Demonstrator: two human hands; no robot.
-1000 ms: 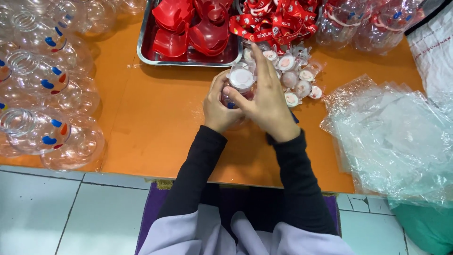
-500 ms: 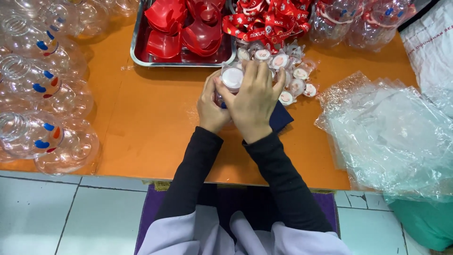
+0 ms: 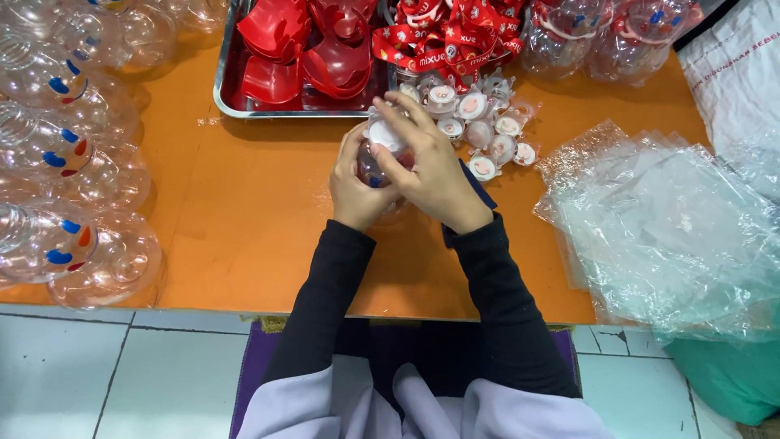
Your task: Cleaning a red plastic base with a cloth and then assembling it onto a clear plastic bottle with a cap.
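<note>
Both my hands meet over the orange table (image 3: 244,219). My left hand (image 3: 356,185) wraps a small clear plastic bottle (image 3: 372,167) from the side. My right hand (image 3: 431,167) covers its top, fingers on the white round cap (image 3: 387,136). Most of the bottle is hidden by my fingers. Just beyond my hands lies a cluster of small clear lids with white and red inserts (image 3: 479,130).
A metal tray (image 3: 229,102) with red plastic parts (image 3: 301,57) sits at the back, red printed ribbons (image 3: 455,36) beside it. Several clear smiley-face bottles (image 3: 57,154) fill the left side. A pile of clear plastic bags (image 3: 674,236) lies right. The table's front edge is near my body.
My hands stay closed on the bottle and cap; my right fingers have shifted on the cap, as if turning it. The camera view has moved slightly.
</note>
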